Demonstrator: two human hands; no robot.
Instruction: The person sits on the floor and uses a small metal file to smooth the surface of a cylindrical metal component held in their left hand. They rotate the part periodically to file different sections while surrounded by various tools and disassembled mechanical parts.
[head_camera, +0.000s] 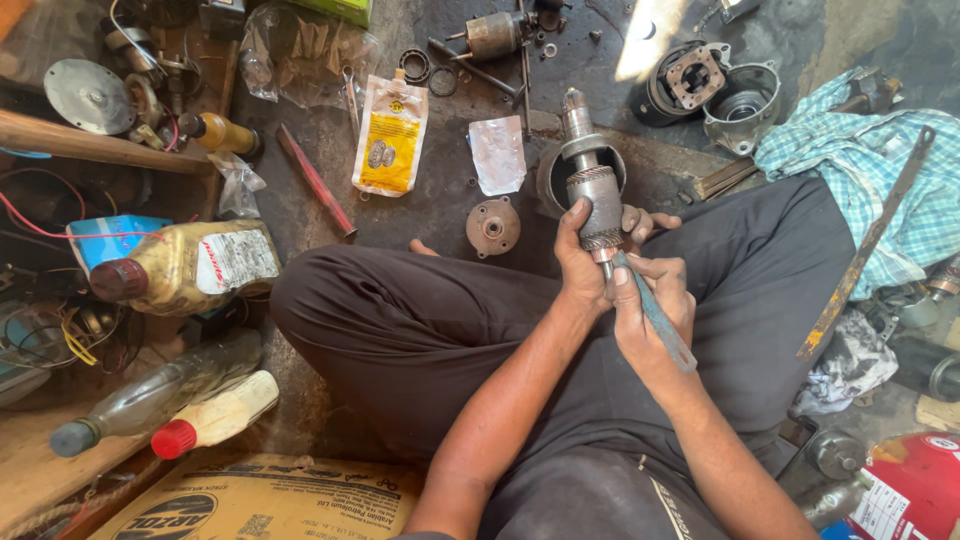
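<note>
A person sits cross-legged in dark trousers on a grimy, oil-stained concrete floor (440, 200) that fills the upper middle of the frame and is strewn with metal parts. At the centre the left hand (578, 268) wraps its grip round a grey cylindrical steel motor armature (592, 190), fingers pressed together about its ribbed lower end, holding it upright over the lap with its shaft pointing to the top of the frame. Just below, the right hand (655, 300) pinches a slim blue-handled tool (655, 318), whose tip touches the armature's lower end. Behind the armature stands a round dark metal housing (552, 175), partly hidden. To its left on the floor lie a small round rusty metal end cap (493, 227), a crumpled silvery foil pouch (498, 154) and a yellow-and-white plastic sachet (390, 135). A thin red rod (315, 180) lies slantwise farther left. At the left edge a yellowish plastic oil jug with a dark red cap (185, 265) lies on its side, and below it a white bottle with a red cap (215, 420). A blue-and-white checked cloth (860, 150) is bunched at the upper right, with a long rusty flat metal bar (865, 245) lying across it. A brown cardboard box (270, 500) sits at the bottom left.
</note>
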